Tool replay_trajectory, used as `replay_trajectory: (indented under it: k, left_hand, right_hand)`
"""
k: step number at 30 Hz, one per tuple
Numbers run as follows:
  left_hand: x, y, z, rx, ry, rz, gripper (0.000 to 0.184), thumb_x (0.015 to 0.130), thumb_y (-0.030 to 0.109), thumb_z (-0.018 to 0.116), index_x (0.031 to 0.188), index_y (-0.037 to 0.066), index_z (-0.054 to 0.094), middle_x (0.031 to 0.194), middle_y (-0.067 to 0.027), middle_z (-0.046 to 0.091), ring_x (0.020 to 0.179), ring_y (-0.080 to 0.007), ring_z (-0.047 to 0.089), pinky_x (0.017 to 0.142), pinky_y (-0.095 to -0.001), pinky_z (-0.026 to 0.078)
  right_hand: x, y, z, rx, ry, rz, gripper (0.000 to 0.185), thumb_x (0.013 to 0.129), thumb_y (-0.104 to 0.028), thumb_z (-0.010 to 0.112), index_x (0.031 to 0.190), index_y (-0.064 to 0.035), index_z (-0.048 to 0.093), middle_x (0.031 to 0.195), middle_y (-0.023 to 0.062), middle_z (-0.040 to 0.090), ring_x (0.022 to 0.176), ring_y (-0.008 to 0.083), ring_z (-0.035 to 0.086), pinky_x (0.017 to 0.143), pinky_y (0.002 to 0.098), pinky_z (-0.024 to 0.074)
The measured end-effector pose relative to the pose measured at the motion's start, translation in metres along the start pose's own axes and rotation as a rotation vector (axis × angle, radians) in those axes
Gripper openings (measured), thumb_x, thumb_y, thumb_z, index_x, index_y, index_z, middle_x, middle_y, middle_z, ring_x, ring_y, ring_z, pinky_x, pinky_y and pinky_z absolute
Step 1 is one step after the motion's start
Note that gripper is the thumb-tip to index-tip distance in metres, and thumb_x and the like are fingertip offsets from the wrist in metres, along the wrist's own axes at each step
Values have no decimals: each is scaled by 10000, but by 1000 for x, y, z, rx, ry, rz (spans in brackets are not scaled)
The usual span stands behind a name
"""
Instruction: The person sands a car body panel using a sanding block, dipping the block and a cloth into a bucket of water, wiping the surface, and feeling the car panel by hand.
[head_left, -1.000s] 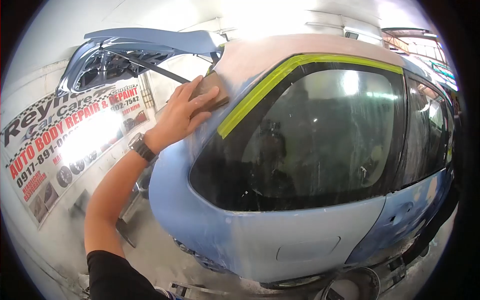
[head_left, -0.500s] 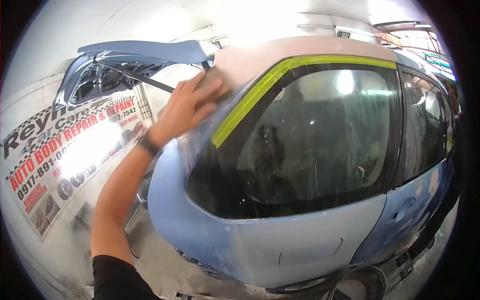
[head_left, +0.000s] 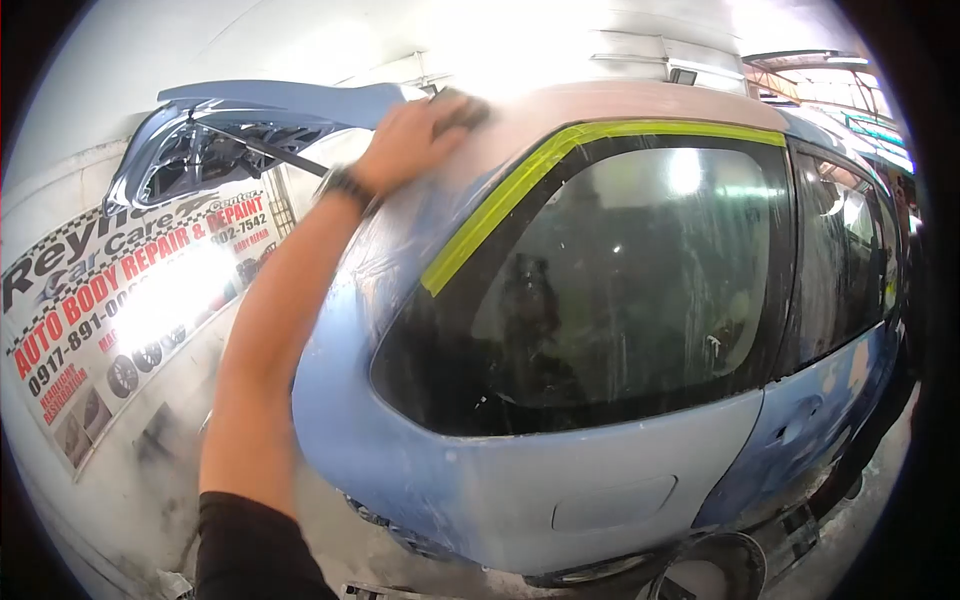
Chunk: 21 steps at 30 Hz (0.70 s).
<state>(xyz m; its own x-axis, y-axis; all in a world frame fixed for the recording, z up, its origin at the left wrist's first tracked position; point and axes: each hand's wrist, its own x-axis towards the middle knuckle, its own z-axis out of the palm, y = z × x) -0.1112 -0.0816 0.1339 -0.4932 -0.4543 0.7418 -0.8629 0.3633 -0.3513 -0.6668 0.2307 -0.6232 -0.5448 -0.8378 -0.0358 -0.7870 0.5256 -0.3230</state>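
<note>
My left hand [head_left: 410, 145] reaches up to the rear roof pillar of a blue car [head_left: 345, 365] with grey and pinkish patches. Its fingers are closed on a dark greyish-brown sanding block [head_left: 462, 108], somewhat blurred, which is pressed to the pinkish surface [head_left: 530, 118] near the raised tailgate. Yellow-green masking tape [head_left: 490, 215] runs along the top and rear edge of the side window [head_left: 630, 280], to the right of the hand. My right hand is out of view.
The raised tailgate [head_left: 270, 100] and its strut [head_left: 280, 152] are behind my left hand. A printed banner [head_left: 130, 290] hangs on the left wall. A round black rim [head_left: 715, 565] and a metal frame [head_left: 800, 530] sit low beside the car.
My left hand has slid the sanding block up and to the right, from the pillar onto the roof edge. The view has shifted slightly.
</note>
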Motion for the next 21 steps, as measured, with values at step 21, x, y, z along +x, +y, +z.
replay_trajectory:
  k: [21]
  left_hand:
    - [-113, 21, -11, 147, 30, 190, 616, 929, 219, 699, 1522, 234, 536, 1507, -312, 454, 1274, -473, 515, 1128, -494, 406]
  right_hand:
    - [-12, 1, -7, 45, -23, -4, 497, 1072, -395, 503, 1394, -24, 584, 1231, 165, 684, 1096, 296, 664, 942, 464, 519]
